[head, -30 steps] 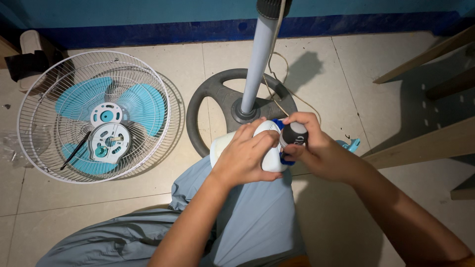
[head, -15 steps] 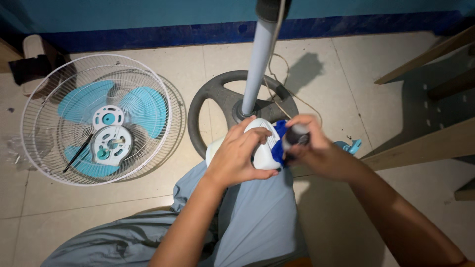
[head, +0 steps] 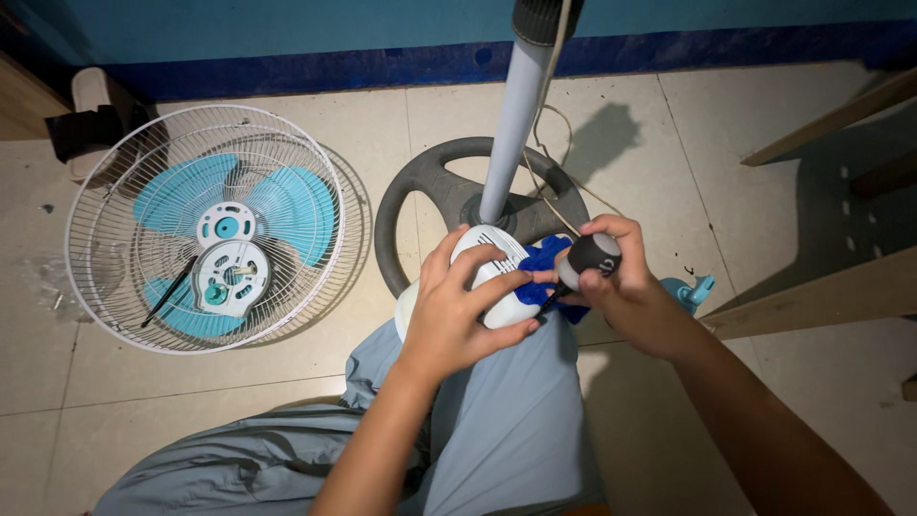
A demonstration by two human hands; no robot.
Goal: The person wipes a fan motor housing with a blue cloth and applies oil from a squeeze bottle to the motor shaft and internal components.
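Left hand wraps the white fan motor housing over the lap, near the stand pole. Right hand clasps a stubby screwdriver. The housing is probably rigid, smooth, moderately heavy plastic; best gripped around its body.

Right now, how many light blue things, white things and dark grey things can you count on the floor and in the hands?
Light blue: 2, the fan blades and a small plastic part.
White: 2, the wire fan guard and the motor housing under the left hand.
Dark grey: 2, the round stand base and the screwdriver handle in the right hand.
Total: 6
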